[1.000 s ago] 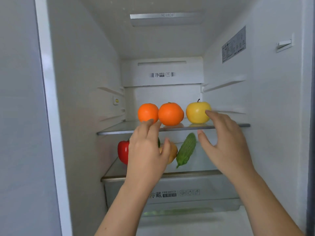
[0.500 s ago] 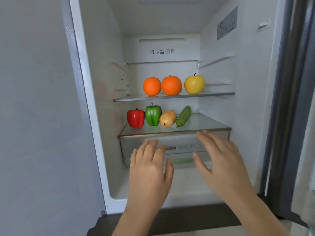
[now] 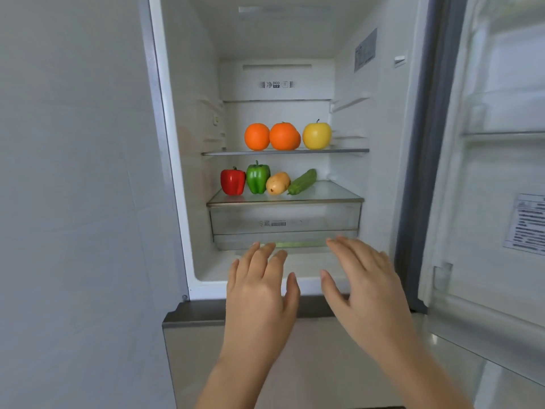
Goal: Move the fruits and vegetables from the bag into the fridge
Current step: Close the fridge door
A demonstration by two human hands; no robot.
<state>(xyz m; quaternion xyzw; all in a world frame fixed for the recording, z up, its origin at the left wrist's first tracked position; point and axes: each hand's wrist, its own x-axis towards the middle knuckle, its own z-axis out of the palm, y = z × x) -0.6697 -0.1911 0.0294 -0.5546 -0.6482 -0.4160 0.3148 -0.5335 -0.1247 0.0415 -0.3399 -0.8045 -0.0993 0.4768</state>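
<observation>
Fingers of both hands are spread wide and straight, holding nothing, in front of the open fridge.

Head view: the left hand and the right hand hover side by side, apart, backs up, at 6 o'clock of the fridge opening, near its bottom sill and touching no food. At 12 o'clock from the hands, above the clear drawer, the lower shelf carries a red pepper, a green pepper just beside it, a potato close against the green pepper, and a cucumber lying at an angle at the potato's 3 o'clock. On the upper shelf sit the left orange and the right orange, touching, with a yellow apple just beside them at 3 o'clock. Out at 3 o'clock the fridge door stands open.
</observation>
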